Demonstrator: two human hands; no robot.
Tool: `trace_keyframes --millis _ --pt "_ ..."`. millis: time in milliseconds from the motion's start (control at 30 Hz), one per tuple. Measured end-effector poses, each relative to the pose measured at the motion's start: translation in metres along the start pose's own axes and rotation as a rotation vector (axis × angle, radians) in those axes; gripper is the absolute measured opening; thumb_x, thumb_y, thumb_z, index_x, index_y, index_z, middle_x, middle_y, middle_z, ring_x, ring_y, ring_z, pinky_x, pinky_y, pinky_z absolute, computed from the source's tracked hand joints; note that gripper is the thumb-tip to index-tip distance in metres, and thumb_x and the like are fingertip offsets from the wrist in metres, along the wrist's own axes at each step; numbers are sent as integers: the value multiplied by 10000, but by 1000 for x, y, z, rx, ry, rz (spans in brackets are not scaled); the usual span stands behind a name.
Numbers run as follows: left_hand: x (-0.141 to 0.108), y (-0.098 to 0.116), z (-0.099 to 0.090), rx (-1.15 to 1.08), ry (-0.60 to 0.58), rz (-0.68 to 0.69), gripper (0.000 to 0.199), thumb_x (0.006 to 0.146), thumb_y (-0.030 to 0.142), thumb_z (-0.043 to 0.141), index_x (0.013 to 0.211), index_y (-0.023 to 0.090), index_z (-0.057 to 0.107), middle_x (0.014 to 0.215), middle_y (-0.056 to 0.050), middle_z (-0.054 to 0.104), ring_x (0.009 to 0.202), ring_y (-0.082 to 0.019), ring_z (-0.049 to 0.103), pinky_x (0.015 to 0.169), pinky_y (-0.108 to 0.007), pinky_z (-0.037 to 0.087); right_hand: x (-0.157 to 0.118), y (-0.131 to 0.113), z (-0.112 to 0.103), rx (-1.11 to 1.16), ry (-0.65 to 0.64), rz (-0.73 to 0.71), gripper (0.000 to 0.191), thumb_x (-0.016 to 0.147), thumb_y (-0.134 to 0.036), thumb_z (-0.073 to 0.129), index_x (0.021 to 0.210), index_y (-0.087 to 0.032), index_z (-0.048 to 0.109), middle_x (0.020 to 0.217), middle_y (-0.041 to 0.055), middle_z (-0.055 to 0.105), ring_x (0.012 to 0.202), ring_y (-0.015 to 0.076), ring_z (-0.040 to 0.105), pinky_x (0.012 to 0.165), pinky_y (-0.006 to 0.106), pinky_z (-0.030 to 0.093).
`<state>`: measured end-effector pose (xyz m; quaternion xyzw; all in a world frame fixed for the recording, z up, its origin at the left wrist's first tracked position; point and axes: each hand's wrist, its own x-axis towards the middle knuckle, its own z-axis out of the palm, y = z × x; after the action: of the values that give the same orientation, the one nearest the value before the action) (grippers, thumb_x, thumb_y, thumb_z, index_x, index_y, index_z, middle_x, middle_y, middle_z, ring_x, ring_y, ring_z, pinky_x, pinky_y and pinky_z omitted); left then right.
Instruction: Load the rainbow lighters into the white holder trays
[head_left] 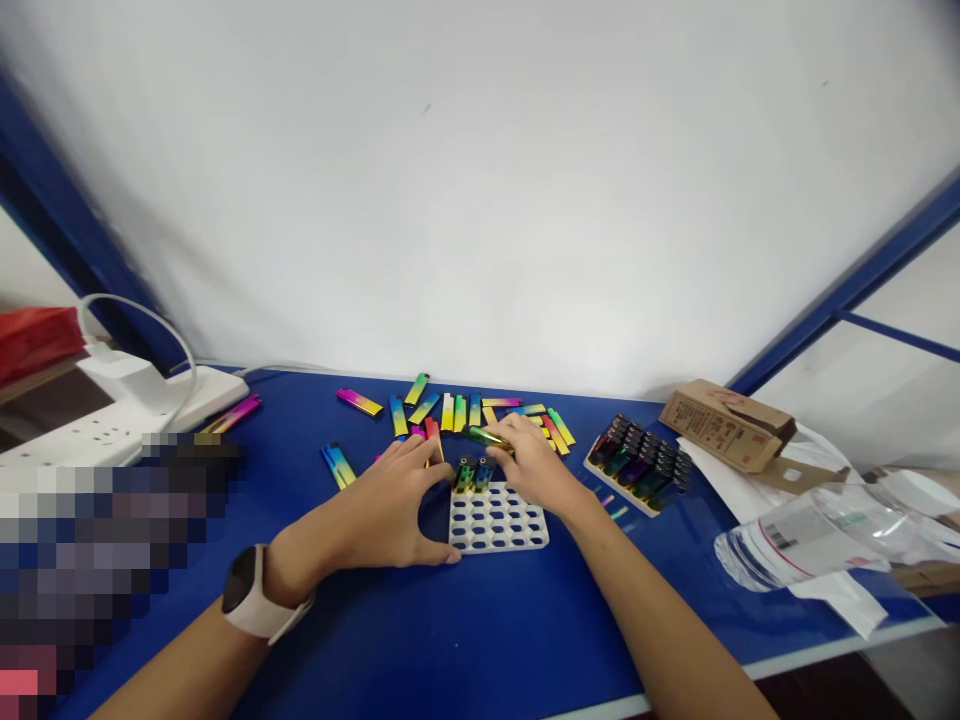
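My right hand (529,460) pinches a shiny green-gold lighter (487,437), held tilted above the far edge of a white tray with holes (499,517). Two lighters (474,474) stand upright in the tray's far left holes. My left hand (405,500) grips the tray's left side, its thumb at the near corner and forefinger by the far corner. Beyond both hands, several rainbow-coloured lighters (448,412) lie loose on the blue table (420,630). One blue-yellow lighter (339,466) lies apart to the left.
To the right stands a second tray (621,490) packed with upright lighters. Past it are an opened brown cardboard box (724,425) and a clear plastic bottle (795,540) on its side. At left sit a white power strip (202,395) and plugged-in adapter (124,378). A white wall rises behind.
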<state>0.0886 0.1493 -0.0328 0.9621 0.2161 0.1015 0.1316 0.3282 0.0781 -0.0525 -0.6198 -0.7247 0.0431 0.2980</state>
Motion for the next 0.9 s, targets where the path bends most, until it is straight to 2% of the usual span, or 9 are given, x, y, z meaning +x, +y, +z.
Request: trace_keyframes --millis 133,233,367,500,600,700,800,900 --pt "0 0 -1 26 12 6 766 654 714 768 1238 228 669 1218 -113 597 1215 -367 542 1089 -538 428 -8 9 -11 213 123 169 94 968 -268 564 1017 -201 608 969 58 616 939 234 593 834 389 475" --pt "0 0 -3 43 25 10 749 671 703 759 1221 203 677 1231 -134 591 1183 -363 558 1051 -519 460 -10 11 -10 472 199 280 168 978 -375 552 940 -216 515 797 0 588 753 189 592 717 341 477" --pt "1 0 -4 53 53 14 708 703 692 743 1198 190 682 1179 -130 603 1143 -348 570 1028 -508 475 -9 6 -2 692 199 299 275 1019 -483 469 900 -241 418 662 -60 530 597 142 541 652 307 461" --pt "2 0 -3 70 57 10 701 723 680 732 1225 194 677 1197 -136 601 1141 -349 577 1032 -509 474 -8 0 1 878 148 256 301 988 -518 540 1004 -227 466 756 -27 597 639 139 580 625 292 468" --pt "2 -1 -2 76 62 10 691 726 687 726 1210 196 683 1197 -137 604 1136 -347 585 1032 -505 476 -7 -1 1 1035 165 286 329 928 -511 651 1011 -221 519 676 -70 486 504 85 420 495 236 332" --pt "1 -3 -1 77 68 17 704 736 698 715 1231 199 676 1224 -142 599 1147 -347 585 1039 -508 472 -5 0 0 1191 183 348 414 907 -599 631 839 -197 560 582 -92 310 455 60 233 454 230 189" --pt "1 -3 0 93 51 1 724 752 692 704 1274 192 662 1289 -161 578 1177 -357 574 1059 -522 457 -3 -1 -4 1294 199 414 582 909 -717 500 643 -199 471 533 -85 247 434 57 169 438 232 135" --pt "2 -4 1 96 38 -8 746 749 700 698 1280 177 666 1300 -172 581 1178 -370 570 1052 -531 463 -2 -2 -6 1321 223 463 568 889 -692 502 596 -220 382 506 -94 195 419 56 119 423 225 105"
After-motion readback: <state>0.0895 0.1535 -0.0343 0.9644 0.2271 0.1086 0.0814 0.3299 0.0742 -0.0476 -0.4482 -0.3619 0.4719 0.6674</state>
